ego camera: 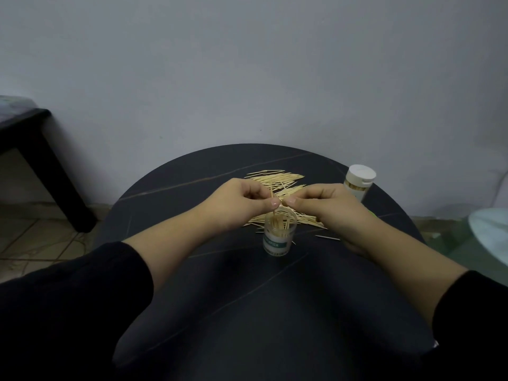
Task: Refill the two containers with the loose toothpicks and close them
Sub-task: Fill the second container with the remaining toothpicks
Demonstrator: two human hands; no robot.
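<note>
An open clear toothpick container [279, 237] with a white and green label stands upright on the round dark table [261, 298], partly filled with toothpicks. My left hand [244, 202] pinches a toothpick upright, its lower end inside the container's mouth. My right hand [324, 204] hovers just right of the mouth with thumb and fingers pinched together; what it holds is hidden. A pile of loose toothpicks [277, 180] lies behind and under both hands. The second container [358, 181], with its white lid on and toothpicks inside, stands at the table's right edge.
A few stray toothpicks [327, 238] lie right of the open container. A dark bench leg [55, 171] stands on the floor at the left. A pale round object [489, 235] sits low at the far right. A grey wall is behind the table.
</note>
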